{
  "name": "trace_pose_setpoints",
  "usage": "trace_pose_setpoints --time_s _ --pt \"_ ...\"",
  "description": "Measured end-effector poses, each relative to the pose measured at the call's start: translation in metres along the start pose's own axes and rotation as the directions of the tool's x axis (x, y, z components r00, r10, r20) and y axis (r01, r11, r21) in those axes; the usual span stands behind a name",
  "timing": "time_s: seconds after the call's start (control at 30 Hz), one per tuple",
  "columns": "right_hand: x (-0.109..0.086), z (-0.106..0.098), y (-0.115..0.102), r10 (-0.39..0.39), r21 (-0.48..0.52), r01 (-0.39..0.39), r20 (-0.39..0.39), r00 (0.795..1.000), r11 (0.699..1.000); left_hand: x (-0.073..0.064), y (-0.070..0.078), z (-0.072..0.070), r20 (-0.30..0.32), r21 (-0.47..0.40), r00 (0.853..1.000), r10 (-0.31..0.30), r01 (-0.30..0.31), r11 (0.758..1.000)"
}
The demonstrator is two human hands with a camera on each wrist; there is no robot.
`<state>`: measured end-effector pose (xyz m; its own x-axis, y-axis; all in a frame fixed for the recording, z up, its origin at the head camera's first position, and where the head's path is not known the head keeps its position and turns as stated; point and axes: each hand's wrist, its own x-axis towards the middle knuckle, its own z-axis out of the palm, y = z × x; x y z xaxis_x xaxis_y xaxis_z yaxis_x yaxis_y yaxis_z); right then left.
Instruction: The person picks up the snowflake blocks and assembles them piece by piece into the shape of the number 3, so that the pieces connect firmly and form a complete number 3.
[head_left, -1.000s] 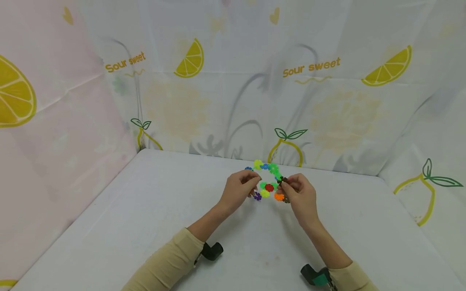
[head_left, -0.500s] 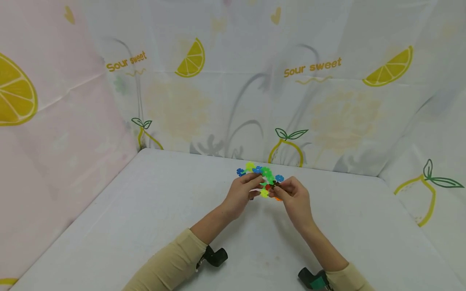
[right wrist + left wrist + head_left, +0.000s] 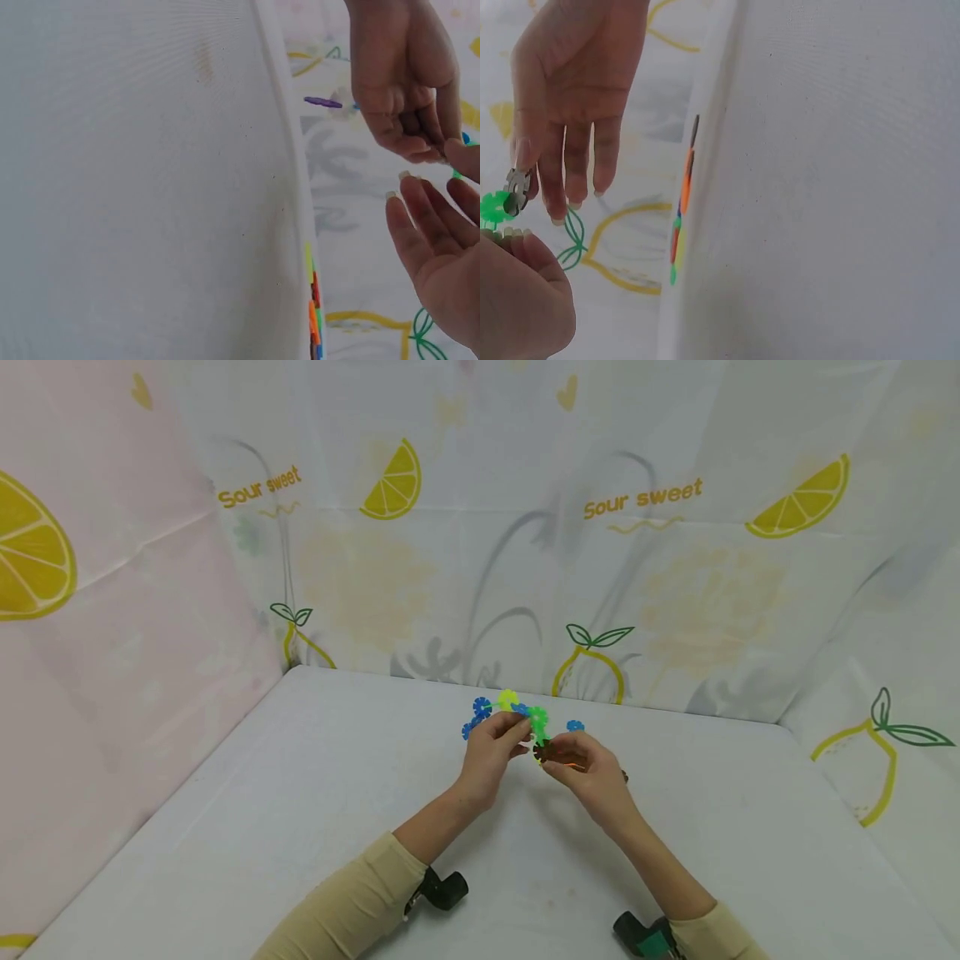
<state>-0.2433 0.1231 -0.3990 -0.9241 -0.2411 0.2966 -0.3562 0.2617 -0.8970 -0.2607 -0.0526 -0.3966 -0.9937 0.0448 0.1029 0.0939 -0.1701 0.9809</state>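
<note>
Above the white table (image 3: 315, 793), hands (image 3: 486, 762) (image 3: 597, 783) pinch linked discs (image 3: 538, 721); only wrist views show a red disc (image 3: 674, 244).

Your hands close in a pinch

Your left forearm (image 3: 431, 827) slants in from the lower left and your right forearm (image 3: 663, 864) from the lower right, both bare toward the wrist and angling inward. Your left hand (image 3: 486, 760) curls its fingers (image 3: 396, 141) inward, pinched at the tips. Your right hand (image 3: 596, 777) pinches between thumb (image 3: 529, 124) and index finger, its other three fingers extended, slightly apart. Fingertips of both hands sit near each other; you can't tell whether they touch.
</note>
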Motion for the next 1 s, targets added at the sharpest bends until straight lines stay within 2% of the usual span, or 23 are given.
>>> trace_pose_setpoints --time_s 0.17,0.37,0.5,0.63,0.83,1.0 --pt "0.001 -0.002 0.0 0.005 -0.113 0.001 0.051 0.999 0.994 0.002 0.001 -0.003 -0.03 0.014 0.999 0.025 -0.024 1.0" --pt "0.003 -0.008 0.006 -0.008 -0.241 0.027 0.079 0.997 0.97 0.002 -0.001 -0.004 -0.009 0.025 1.0 0.02 -0.02 0.999" --pt "0.005 -0.014 0.013 -0.025 -0.373 0.055 0.085 0.996 0.926 0.001 -0.002 -0.004 0.017 0.054 0.999 0.027 -0.028 0.998" --pt "0.005 -0.02 0.02 0.026 -0.485 0.034 0.116 0.993 0.874 0.001 -0.004 -0.003 0.039 0.072 0.999 0.027 -0.03 0.997" --pt "0.008 -0.026 0.026 0.124 -0.573 0.001 0.179 0.976 0.82 -0.001 -0.005 -0.002 0.056 0.107 0.998 0.016 -0.022 0.994" --pt "0.009 -0.029 0.028 0.178 -0.604 -0.016 0.21 0.961 0.797 -0.002 -0.004 -0.001 0.069 0.129 0.998 0.012 -0.02 0.991"
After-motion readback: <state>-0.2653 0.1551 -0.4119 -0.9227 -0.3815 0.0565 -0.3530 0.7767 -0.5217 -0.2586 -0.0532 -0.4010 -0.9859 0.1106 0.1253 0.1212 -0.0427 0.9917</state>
